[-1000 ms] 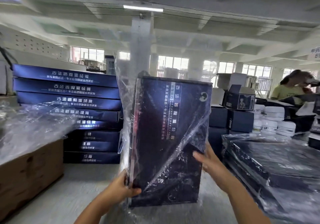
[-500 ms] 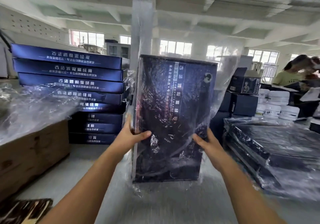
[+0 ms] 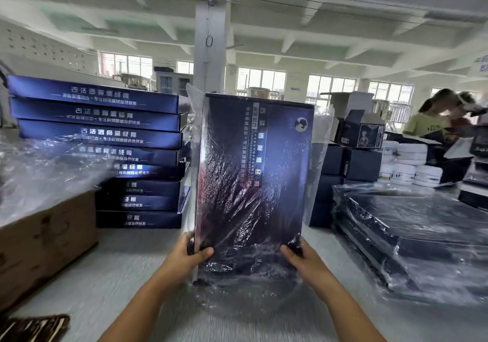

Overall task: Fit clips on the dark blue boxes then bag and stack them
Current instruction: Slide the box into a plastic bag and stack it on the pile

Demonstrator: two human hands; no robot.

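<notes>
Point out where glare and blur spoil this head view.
Head view: glare streaks the clear bag over the upright dark blue box; motion blur smears the loose plastic at left; wide-angle distortion bends the ceiling beams.

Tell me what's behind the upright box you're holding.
Behind the bagged box, a white pillar rises above it, and the stack of dark blue boxes sits back-left. Whatever lies directly behind it is hidden.
</notes>
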